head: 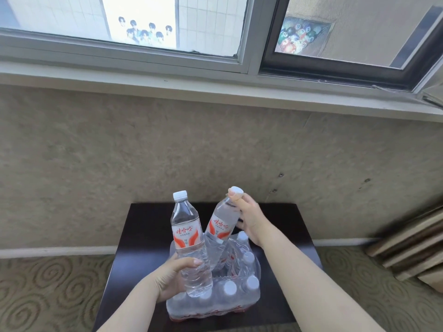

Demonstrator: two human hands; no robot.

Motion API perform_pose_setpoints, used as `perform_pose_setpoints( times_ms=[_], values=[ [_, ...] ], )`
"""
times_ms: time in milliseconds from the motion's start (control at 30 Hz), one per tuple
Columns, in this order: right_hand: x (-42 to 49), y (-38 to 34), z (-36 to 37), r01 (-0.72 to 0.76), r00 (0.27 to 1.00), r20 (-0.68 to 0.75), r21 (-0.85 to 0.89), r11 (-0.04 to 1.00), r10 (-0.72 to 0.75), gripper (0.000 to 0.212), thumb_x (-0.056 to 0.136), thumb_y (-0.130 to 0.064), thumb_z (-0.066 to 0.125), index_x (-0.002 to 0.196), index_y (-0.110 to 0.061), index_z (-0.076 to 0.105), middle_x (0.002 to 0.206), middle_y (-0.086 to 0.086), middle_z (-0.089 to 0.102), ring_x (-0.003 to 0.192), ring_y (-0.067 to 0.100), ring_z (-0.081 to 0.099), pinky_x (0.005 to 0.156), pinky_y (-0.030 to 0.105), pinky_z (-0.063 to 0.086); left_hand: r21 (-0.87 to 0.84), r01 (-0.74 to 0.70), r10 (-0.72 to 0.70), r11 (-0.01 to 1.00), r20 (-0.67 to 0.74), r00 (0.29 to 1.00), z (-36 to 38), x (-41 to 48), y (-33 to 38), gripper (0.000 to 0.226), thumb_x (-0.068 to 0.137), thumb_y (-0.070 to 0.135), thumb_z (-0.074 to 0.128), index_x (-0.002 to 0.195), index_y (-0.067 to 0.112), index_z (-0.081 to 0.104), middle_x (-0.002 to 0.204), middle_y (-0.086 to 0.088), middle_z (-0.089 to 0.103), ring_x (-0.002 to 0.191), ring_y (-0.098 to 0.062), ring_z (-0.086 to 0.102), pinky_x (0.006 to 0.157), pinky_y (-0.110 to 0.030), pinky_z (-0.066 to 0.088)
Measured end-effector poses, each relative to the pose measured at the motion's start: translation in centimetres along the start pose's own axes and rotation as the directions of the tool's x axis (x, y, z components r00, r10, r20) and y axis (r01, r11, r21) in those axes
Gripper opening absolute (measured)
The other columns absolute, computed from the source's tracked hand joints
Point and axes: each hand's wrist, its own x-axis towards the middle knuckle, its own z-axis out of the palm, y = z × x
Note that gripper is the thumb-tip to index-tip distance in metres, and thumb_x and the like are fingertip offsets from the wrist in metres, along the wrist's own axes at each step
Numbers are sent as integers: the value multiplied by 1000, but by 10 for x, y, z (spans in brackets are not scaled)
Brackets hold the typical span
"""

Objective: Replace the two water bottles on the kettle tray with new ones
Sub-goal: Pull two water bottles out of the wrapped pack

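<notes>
1. Clear plastic bottle [189, 243] with a red and white label stands almost upright in my left hand [171, 276], which is closed around its lower part.
2. My right hand [249, 218] is clamped on the neck of a second bottle [220, 226], tilted, with the thumb on the white cap.
3. Both bottles are above the shrink-wrapped pack [223, 293] on the dark table [143, 236]; the second one perhaps has its base inside the torn wrap.
</notes>
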Motion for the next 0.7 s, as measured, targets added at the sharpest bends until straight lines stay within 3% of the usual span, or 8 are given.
perform_pose_setpoints(
  times_ms=[100, 200, 300, 400, 467, 600, 700],
  values=[
    [-1, 18, 6, -50, 995, 95, 83, 995, 42, 60, 74, -27, 80, 129, -28, 55, 123, 8, 68, 111, 28, 65, 97, 52, 51, 2, -3, 3, 1000, 6, 1000, 1, 0, 1, 77, 58, 11, 82, 130, 15, 55, 123, -22, 69, 107, -37, 69, 89, -52, 56],
    [0, 35, 8, 0, 996, 94, -43, 999, 4, 84, 63, 0, 83, 131, -29, 43, 121, 9, 64, 109, 25, 65, 98, 45, 53, -4, -3, 3, 1000, 8, 1000, 1, -2, 0, 74, 59, 11, 82, 128, 17, 56, 121, -21, 70, 107, -37, 69, 90, -52, 55],
    [4, 43, 8, -1, 1000, 15, -90, 996, 2, 67, 64, 5, 86, 116, -20, 51, 109, 8, 68, 101, 20, 68, 94, 40, 55, 29, 1, -1, 1000, -10, 1000, 2, -1, 1, 75, 59, 11, 82, 129, 18, 55, 120, -17, 72, 107, -33, 71, 88, -50, 57],
    [1, 50, 15, -11, 1000, -5, -122, 992, 10, 87, 62, -16, 91, 132, -24, 40, 118, 4, 66, 110, 21, 65, 100, 45, 52, 78, -2, 3, 997, -18, 1000, 5, 0, 1, 74, 61, 9, 81, 128, 20, 54, 117, -14, 74, 105, -29, 72, 84, -46, 58],
    [-3, 56, 20, -6, 1000, -12, -139, 990, 4, 89, 65, -21, 89, 134, -31, 35, 119, 2, 65, 111, 19, 64, 101, 46, 52, 89, -12, 16, 996, -43, 999, 7, 0, 1, 75, 61, 9, 81, 130, 19, 54, 119, -17, 72, 107, -32, 70, 87, -47, 57],
    [-10, 51, 21, 34, 997, -61, -185, 982, -46, 77, 68, -10, 87, 126, -22, 39, 113, 6, 65, 106, 21, 66, 97, 43, 54, 27, -53, 55, 998, -85, 995, 10, -6, -1, 75, 60, 9, 83, 129, 20, 55, 121, -17, 71, 107, -34, 70, 85, -49, 57],
    [-15, 33, 19, 53, 999, 4, -246, 968, -54, 64, 65, -2, 85, 118, -13, 51, 109, 15, 70, 100, 24, 70, 84, 34, 58, 21, -84, 86, 996, -135, 987, 13, -18, 1, 74, 59, 8, 83, 127, 21, 57, 120, -15, 72, 108, -35, 69, 87, -55, 56]
  ],
)
